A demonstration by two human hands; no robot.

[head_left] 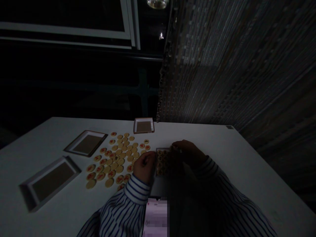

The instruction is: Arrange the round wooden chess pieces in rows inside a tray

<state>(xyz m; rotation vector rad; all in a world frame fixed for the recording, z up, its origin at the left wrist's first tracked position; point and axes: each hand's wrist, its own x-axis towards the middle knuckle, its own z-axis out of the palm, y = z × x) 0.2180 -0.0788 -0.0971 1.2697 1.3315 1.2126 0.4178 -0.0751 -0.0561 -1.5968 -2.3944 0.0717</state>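
Note:
Between my hands, near the middle of the table, sits a box with rows of round chess pieces bearing dark characters. My left hand is at the box's left side, its fingers curled together; what they hold, if anything, is hidden. At the box's upper right, my right hand is in deep shadow and its fingertips are too dark to make out. Loose round wooden pieces lie spread to the left of my left hand, some showing red characters, others plain side up.
An open tray lies at the left front, with a shallow lid behind it. Another small lid is at the table's back edge. A bead curtain hangs behind the white table. A lit pink screen is below the box.

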